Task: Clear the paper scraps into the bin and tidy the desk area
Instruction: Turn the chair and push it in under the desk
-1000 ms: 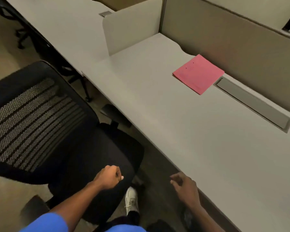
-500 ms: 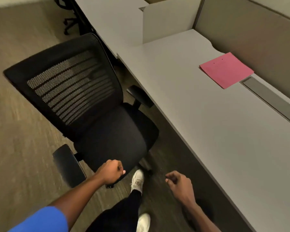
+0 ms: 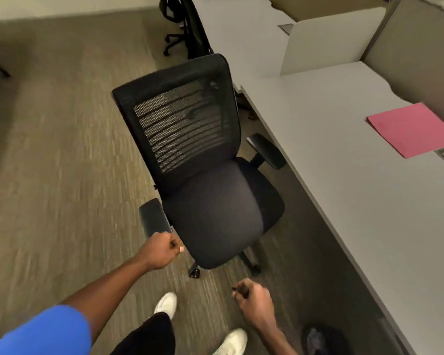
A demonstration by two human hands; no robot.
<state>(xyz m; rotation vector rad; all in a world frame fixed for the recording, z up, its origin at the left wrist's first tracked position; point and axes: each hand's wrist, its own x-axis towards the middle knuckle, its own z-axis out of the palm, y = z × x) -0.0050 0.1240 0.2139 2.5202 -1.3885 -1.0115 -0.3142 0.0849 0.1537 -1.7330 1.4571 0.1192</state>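
Observation:
My left hand [image 3: 162,248] is a closed fist right at the near end of the black chair's left armrest [image 3: 154,219]; I cannot tell whether they touch. Lower right, over the carpet, my right hand [image 3: 254,301] has its fingers curled in with nothing visible in them. A dark round bin [image 3: 321,339] stands on the floor by the edge of the grey desk [image 3: 344,190], just right of my right forearm. A pink folder [image 3: 415,129] lies flat at the back right of the desk. No paper scraps show.
The black mesh office chair [image 3: 210,180] stands beside the desk, its seat facing me. My white shoes [image 3: 166,304] are on the carpet below it. Another black chair [image 3: 187,29] stands at the far desk, and partition panels [image 3: 326,39] back the desks. Open carpet lies to the left.
The view has swung left and pulled back, so the whole chair and more carpet show. My left fist now sits by the armrest instead of over the seat. Both hands stay curled.

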